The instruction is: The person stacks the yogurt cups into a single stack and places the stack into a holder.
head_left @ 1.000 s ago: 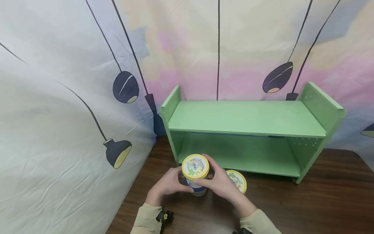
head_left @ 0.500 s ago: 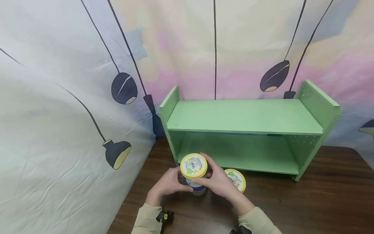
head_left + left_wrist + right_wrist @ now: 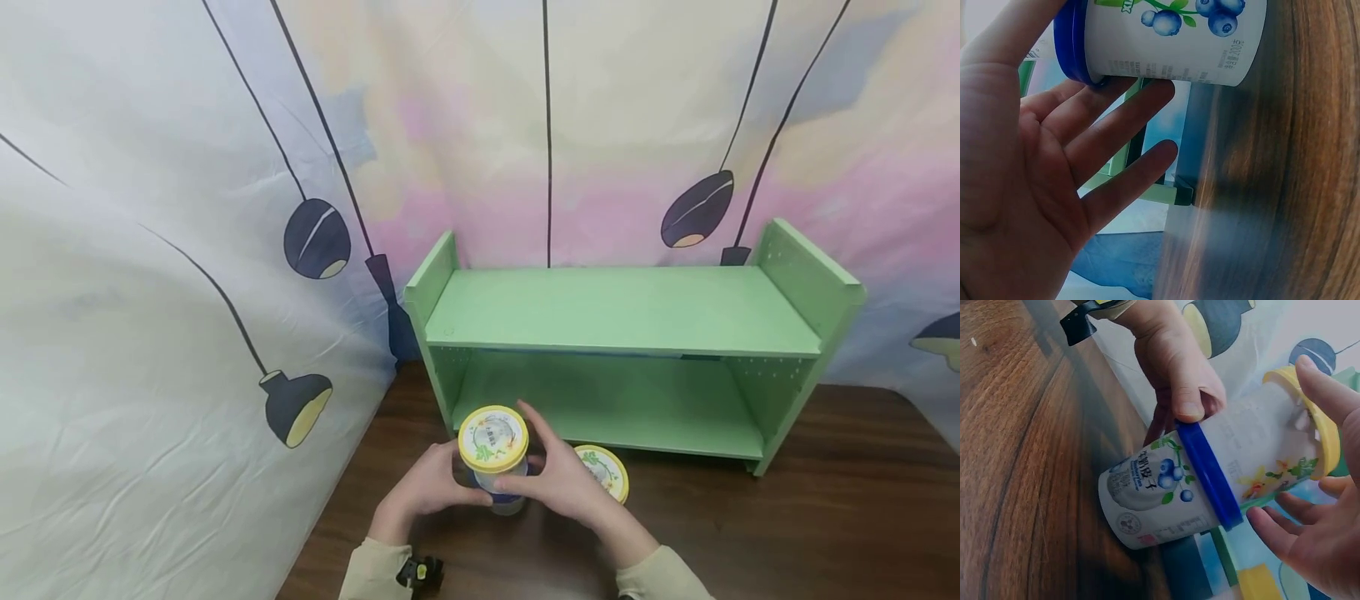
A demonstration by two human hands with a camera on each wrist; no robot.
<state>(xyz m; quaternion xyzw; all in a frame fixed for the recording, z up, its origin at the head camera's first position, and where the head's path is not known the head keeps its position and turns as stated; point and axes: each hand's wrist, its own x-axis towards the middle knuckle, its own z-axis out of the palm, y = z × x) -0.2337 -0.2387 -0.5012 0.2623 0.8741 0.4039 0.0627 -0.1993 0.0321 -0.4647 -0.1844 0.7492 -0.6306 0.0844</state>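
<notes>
A yellow-lidded yogurt cup (image 3: 492, 438) stands upright on a blue-lidded yogurt cup (image 3: 1147, 487) with blueberries printed on its side. The lower cup rests on the wooden table. My left hand (image 3: 426, 487) holds this lower cup near its blue lid, thumb on the near side and fingers round the back; the left wrist view shows the lower fingers apart from it. My right hand (image 3: 558, 477) holds the upper cup near its yellow lid between thumb and fingers. Another yellow-lidded cup (image 3: 607, 473) stands on the table, partly hidden behind my right hand.
Behind the cups stands a green two-level shelf (image 3: 622, 308), its front edge close to them. A printed cloth (image 3: 187, 375) hangs along the left and back. The dark wooden table (image 3: 787, 525) extends to the right.
The head view has shifted slightly, moving the whole scene a little in the picture. Both hands keep their hold, and the stacked cups stay in place by the shelf.
</notes>
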